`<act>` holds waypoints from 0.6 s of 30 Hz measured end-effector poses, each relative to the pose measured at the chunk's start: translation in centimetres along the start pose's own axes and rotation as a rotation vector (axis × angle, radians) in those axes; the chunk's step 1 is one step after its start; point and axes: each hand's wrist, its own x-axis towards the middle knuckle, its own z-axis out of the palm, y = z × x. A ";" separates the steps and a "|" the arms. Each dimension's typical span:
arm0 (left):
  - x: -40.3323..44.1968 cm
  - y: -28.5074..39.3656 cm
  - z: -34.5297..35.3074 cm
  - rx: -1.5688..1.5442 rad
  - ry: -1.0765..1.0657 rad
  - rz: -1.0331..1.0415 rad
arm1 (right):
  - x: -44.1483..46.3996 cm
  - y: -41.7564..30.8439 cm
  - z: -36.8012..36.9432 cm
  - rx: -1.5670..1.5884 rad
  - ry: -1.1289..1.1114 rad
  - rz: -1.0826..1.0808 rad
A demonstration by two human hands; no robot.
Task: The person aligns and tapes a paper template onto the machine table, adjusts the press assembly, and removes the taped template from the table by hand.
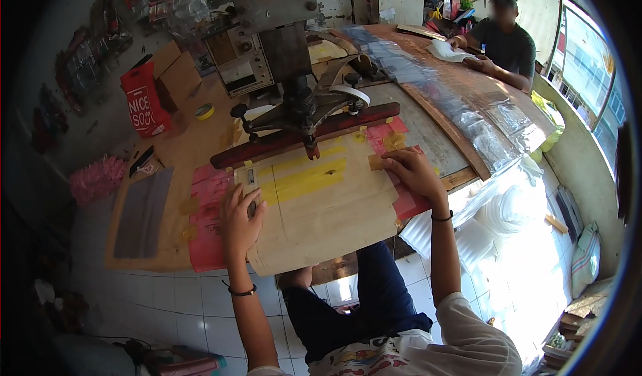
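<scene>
A pale tan sheet [321,222] with yellow tape strips [307,179] lies in front of me over a red-pink base [207,235]. My left hand [239,225] rests on its left edge, fingers apart, beside a small dark piece [252,209]. A small metal piece [251,176] sits just above those fingers. My right hand [412,172] lies at the sheet's right edge with fingers stretched out, fingertips touching a small tan piece [376,163]. Above the sheet's far edge hangs the long dark-red bar [267,145] of a press machine [297,102].
A control box [239,60], a red bag [144,102], a tape roll [204,112] and a grey sheet [142,212] are to the left. Clear plastic film [428,82] runs along the right table. A co-worker [505,45] sits there holding white material [449,52].
</scene>
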 end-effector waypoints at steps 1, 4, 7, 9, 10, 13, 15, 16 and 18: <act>0.0 0.1 0.0 0.001 -0.003 -0.006 | 0.0 -0.2 -0.1 0.002 -0.001 0.007; 0.0 0.0 0.0 0.009 -0.006 0.001 | -0.1 0.1 0.0 0.054 0.008 0.005; 0.2 -0.1 0.0 0.007 -0.011 0.014 | -0.1 0.4 0.0 0.076 -0.006 0.001; 0.1 -0.3 0.1 -0.006 -0.002 0.024 | 0.0 0.5 0.0 0.043 -0.015 -0.032; 0.1 -0.4 0.2 -0.018 0.011 0.031 | 0.0 0.5 0.0 0.029 -0.023 -0.049; 0.1 -0.6 0.6 -0.019 0.035 0.044 | 0.1 0.7 0.3 0.031 -0.074 0.033; 0.0 -1.1 1.0 -0.004 0.047 0.056 | 0.2 0.4 0.3 -0.097 -0.044 -0.078; 0.1 -1.4 1.3 0.004 0.054 0.066 | 0.3 0.1 0.2 -0.159 -0.030 -0.134; 0.1 -1.8 1.0 -0.029 0.038 0.082 | 0.3 -0.6 0.1 -0.128 -0.086 -0.079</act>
